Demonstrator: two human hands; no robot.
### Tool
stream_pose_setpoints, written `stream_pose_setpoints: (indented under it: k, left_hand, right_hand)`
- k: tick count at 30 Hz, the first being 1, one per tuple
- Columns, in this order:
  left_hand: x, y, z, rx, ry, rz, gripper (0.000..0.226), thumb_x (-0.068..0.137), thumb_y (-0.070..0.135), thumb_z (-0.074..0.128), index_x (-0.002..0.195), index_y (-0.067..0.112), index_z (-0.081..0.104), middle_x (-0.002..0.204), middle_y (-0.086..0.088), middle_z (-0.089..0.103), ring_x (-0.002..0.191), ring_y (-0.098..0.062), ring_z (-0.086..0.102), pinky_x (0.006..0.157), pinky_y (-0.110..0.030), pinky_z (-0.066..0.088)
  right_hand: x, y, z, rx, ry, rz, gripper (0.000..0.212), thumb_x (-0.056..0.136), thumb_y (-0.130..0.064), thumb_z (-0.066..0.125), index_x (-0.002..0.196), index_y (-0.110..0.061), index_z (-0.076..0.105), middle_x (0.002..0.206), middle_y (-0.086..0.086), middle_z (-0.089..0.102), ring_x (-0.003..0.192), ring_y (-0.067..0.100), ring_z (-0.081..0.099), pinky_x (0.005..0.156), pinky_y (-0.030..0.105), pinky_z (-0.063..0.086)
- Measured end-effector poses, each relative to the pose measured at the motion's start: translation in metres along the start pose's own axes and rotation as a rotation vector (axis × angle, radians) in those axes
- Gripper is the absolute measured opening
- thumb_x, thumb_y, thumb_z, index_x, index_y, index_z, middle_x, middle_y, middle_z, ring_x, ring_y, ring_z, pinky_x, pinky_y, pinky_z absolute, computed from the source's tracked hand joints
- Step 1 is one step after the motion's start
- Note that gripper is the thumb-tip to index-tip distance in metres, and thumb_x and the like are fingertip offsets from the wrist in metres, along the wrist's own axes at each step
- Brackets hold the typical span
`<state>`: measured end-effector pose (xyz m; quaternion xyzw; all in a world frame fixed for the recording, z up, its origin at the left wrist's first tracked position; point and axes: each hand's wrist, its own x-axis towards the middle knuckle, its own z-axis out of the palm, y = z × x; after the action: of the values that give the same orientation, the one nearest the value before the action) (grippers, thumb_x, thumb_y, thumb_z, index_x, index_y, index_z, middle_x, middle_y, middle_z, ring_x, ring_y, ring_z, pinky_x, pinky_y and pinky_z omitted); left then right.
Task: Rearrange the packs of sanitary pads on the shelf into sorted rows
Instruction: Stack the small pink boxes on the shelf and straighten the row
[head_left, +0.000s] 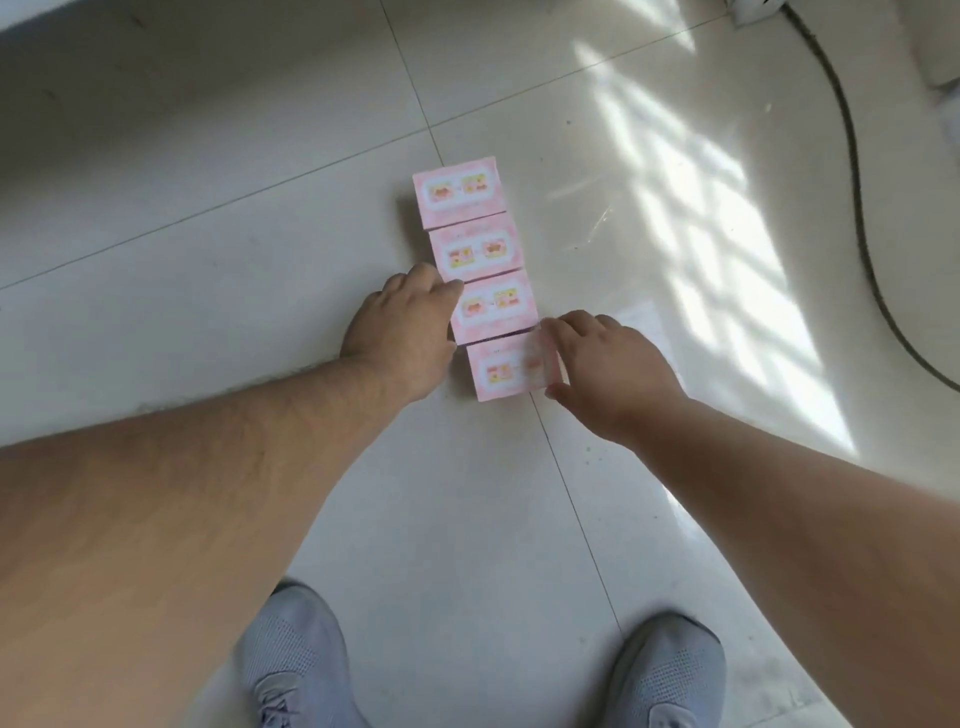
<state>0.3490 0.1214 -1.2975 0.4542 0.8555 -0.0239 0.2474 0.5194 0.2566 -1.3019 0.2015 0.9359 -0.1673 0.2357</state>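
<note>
Our left hand (402, 332) presses flat against the third pack (493, 306); our right hand (605, 364) grips the nearest pack (506, 370), arms outstretched.

Bare forearms (218, 467) — grey knit lace-up sneakers (291, 660) below.

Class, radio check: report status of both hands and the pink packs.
Left hand against the row's left side. Right hand gripping the nearest pack. Four pink packs lined up on the tiled floor. Nothing in the way.
</note>
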Motion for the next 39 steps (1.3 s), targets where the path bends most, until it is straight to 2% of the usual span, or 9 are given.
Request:
stream_pose_setpoints:
  k: [5, 8, 13, 20, 25, 29, 33, 39]
  left_hand:
    - [0.002, 0.0, -0.001, -0.008, 0.001, 0.006, 0.05, 0.088, 0.03, 0.065, 0.134, 0.019, 0.048, 0.127, -0.004, 0.045, 0.115, -0.026, 0.046, 0.093, -0.038, 0.045]
    - [0.004, 0.001, 0.001, -0.018, 0.013, 0.003, 0.052, 0.087, 0.032, 0.067, 0.133, 0.018, 0.048, 0.126, -0.004, 0.046, 0.116, -0.025, 0.046, 0.092, -0.038, 0.046]
    - [0.004, 0.003, 0.007, -0.026, 0.025, -0.001, 0.056, 0.085, 0.035, 0.07, 0.132, 0.017, 0.046, 0.127, -0.002, 0.045, 0.117, -0.023, 0.046, 0.09, -0.037, 0.046]
    - [0.005, 0.001, 0.009, -0.064, 0.036, 0.007, 0.052, 0.086, 0.034, 0.069, 0.13, 0.016, 0.048, 0.125, 0.001, 0.052, 0.117, -0.021, 0.047, 0.085, -0.035, 0.046]
    - [0.001, -0.002, 0.008, -0.13, 0.025, 0.002, 0.052, 0.084, 0.031, 0.069, 0.129, 0.019, 0.046, 0.122, 0.001, 0.055, 0.112, -0.021, 0.05, 0.083, -0.037, 0.049]
    - [-0.007, -0.008, 0.006, -0.17, 0.011, -0.022, 0.053, 0.084, 0.027, 0.069, 0.131, 0.021, 0.045, 0.126, 0.002, 0.053, 0.112, -0.021, 0.052, 0.085, -0.037, 0.049]
    - [-0.013, -0.013, 0.009, -0.213, 0.02, -0.03, 0.053, 0.085, 0.024, 0.068, 0.133, 0.019, 0.046, 0.13, 0.002, 0.051, 0.113, -0.02, 0.054, 0.085, -0.034, 0.048]
    - [-0.025, -0.02, 0.005, -0.273, 0.017, -0.029, 0.056, 0.085, 0.023, 0.07, 0.136, 0.016, 0.046, 0.134, 0.003, 0.047, 0.111, -0.02, 0.055, 0.086, -0.032, 0.048]
  right_hand:
    - [-0.005, 0.006, 0.002, -0.034, -0.011, -0.027, 0.054, 0.09, -0.033, 0.064, 0.138, -0.017, 0.042, 0.128, 0.003, 0.053, 0.108, 0.027, 0.053, 0.087, 0.038, 0.046]
    - [-0.005, 0.007, 0.003, 0.014, -0.008, -0.017, 0.054, 0.089, -0.024, 0.062, 0.138, -0.015, 0.041, 0.13, 0.004, 0.051, 0.11, 0.028, 0.053, 0.087, 0.039, 0.047]
    - [-0.002, 0.005, 0.008, 0.065, 0.012, -0.027, 0.044, 0.086, -0.014, 0.059, 0.127, -0.015, 0.045, 0.122, 0.003, 0.054, 0.105, 0.027, 0.053, 0.08, 0.039, 0.049]
    - [-0.003, 0.006, 0.012, 0.143, 0.008, -0.038, 0.04, 0.088, -0.01, 0.056, 0.126, -0.015, 0.047, 0.124, 0.002, 0.053, 0.103, 0.027, 0.054, 0.076, 0.041, 0.052]
    - [-0.003, 0.006, 0.008, 0.15, -0.032, -0.04, 0.051, 0.087, -0.008, 0.052, 0.135, -0.02, 0.043, 0.113, 0.002, 0.057, 0.099, 0.026, 0.055, 0.076, 0.039, 0.052]
    - [-0.002, 0.003, 0.006, 0.125, -0.013, -0.026, 0.036, 0.088, -0.013, 0.056, 0.122, -0.016, 0.047, 0.112, 0.002, 0.051, 0.096, 0.025, 0.054, 0.067, 0.037, 0.049]
    - [0.0, 0.0, 0.01, 0.107, -0.02, -0.058, 0.051, 0.085, -0.013, 0.059, 0.132, -0.018, 0.043, 0.12, 0.001, 0.05, 0.106, 0.025, 0.051, 0.074, 0.04, 0.053]
    - [-0.002, -0.006, 0.008, 0.094, -0.047, -0.083, 0.043, 0.084, -0.012, 0.061, 0.124, -0.017, 0.048, 0.117, 0.0, 0.052, 0.106, 0.024, 0.051, 0.075, 0.036, 0.05]
